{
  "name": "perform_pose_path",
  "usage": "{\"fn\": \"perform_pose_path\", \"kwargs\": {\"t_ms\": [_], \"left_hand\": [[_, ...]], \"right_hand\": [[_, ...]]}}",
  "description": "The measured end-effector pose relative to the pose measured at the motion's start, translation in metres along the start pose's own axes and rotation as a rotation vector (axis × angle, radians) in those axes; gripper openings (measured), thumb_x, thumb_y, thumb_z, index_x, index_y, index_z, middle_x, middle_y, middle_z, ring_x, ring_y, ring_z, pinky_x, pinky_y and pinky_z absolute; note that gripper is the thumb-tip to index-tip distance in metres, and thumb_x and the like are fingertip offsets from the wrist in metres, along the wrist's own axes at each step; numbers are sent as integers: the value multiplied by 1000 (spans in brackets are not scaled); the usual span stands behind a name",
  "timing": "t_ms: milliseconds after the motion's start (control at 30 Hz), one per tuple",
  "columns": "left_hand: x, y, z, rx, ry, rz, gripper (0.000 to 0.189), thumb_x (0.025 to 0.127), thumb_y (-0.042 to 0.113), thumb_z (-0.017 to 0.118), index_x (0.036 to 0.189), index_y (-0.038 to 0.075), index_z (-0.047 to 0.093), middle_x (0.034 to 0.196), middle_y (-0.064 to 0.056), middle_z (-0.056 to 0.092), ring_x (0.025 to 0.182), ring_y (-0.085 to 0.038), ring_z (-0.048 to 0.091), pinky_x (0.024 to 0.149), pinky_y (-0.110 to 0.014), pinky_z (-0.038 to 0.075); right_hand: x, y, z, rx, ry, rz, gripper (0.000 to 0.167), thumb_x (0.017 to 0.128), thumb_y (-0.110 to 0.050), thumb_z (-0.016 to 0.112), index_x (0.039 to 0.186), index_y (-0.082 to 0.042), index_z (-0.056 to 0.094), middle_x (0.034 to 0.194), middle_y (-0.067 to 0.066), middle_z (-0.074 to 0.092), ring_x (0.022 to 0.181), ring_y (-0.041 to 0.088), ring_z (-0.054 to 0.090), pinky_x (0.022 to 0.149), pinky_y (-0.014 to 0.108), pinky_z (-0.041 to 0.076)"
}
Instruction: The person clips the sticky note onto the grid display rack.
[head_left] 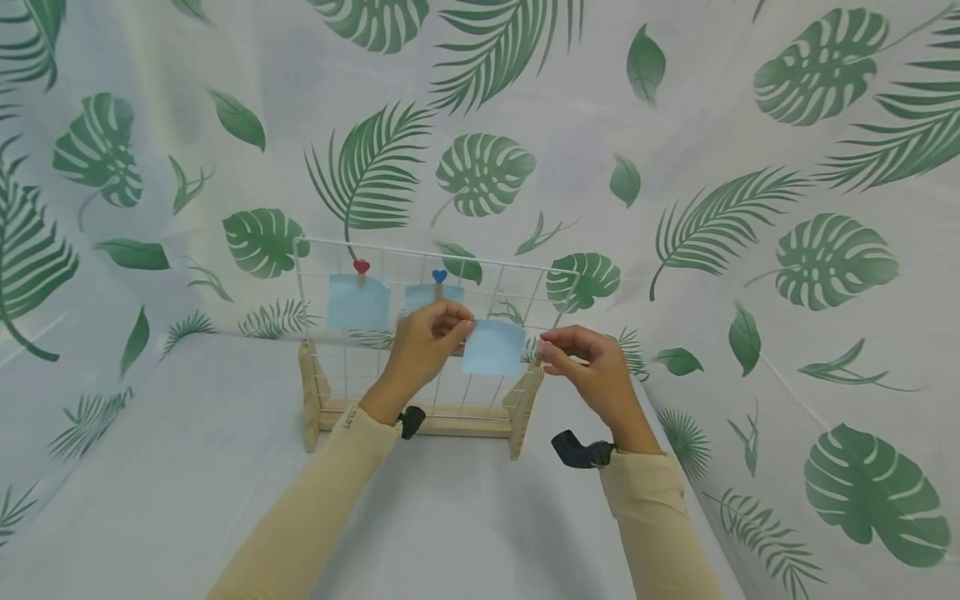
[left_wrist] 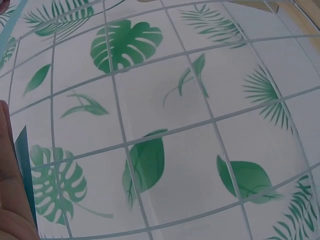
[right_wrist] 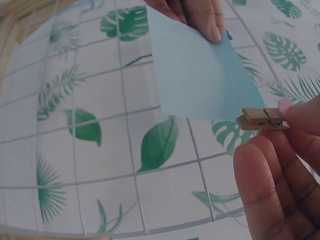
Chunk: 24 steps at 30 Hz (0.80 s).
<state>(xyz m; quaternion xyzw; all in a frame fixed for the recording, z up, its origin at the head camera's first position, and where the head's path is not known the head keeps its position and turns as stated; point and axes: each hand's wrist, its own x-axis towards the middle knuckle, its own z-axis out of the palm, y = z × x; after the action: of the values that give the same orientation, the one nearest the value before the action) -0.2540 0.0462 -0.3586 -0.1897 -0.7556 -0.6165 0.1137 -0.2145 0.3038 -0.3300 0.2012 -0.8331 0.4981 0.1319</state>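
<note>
My left hand (head_left: 426, 342) pinches a light blue square of paper (head_left: 493, 348) by its upper left corner, in front of the white wire grid (head_left: 480, 268). In the right wrist view the paper hangs between the two hands. Just right of it, my right hand (head_left: 592, 367) holds a small wooden clothespin (right_wrist: 260, 119) between thumb and fingers; a pink bit shows at its end. The clothespin's tip is close to the paper's edge; contact is unclear. Only part of the left hand (left_wrist: 12, 185) shows in the left wrist view.
A second blue paper (head_left: 358, 304) hangs on the grid under a red heart clothespin (head_left: 362, 268). Another, partly behind the left hand, has a blue heart clothespin (head_left: 439, 277). The grid stands in a wooden base (head_left: 465, 427) on a white table (head_left: 187, 467), before a leaf-print backdrop (head_left: 570, 150).
</note>
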Motion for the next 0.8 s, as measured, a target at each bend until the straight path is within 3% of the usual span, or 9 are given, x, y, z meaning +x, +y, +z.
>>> {"fn": "perform_pose_path", "kwargs": {"t_ms": [167,267,533,800], "left_hand": [[3,1,1,21,21,35,12,107,10,70,111,-1,73,99,-14,77,83,-27,76,78,-36,67],[4,2,2,23,40,56,12,107,9,70,111,-1,74,97,-15,77,80,-26,75,73,-29,65],[8,0,10,-15,100,112,11,104,6,72,110,-3,74,96,-18,78,78,-29,76,68,-27,65],[12,0,14,6,131,131,11,103,8,75,109,-1,75,94,-17,80,74,-29,78,67,-27,64]], "right_hand": [[3,1,0,-4,-15,7,17,103,-3,72,115,9,75,110,27,75,91,6,72,81,22,62],[6,1,-1,-19,-12,5,17,103,-3,72,115,9,75,108,24,76,90,5,72,80,21,62],[16,-4,-1,-80,18,-8,17,101,-4,74,113,8,74,105,22,77,86,18,74,75,20,62],[27,-8,-1,-72,41,-36,21,100,-2,74,118,8,72,101,23,76,83,20,74,73,18,61]]}}
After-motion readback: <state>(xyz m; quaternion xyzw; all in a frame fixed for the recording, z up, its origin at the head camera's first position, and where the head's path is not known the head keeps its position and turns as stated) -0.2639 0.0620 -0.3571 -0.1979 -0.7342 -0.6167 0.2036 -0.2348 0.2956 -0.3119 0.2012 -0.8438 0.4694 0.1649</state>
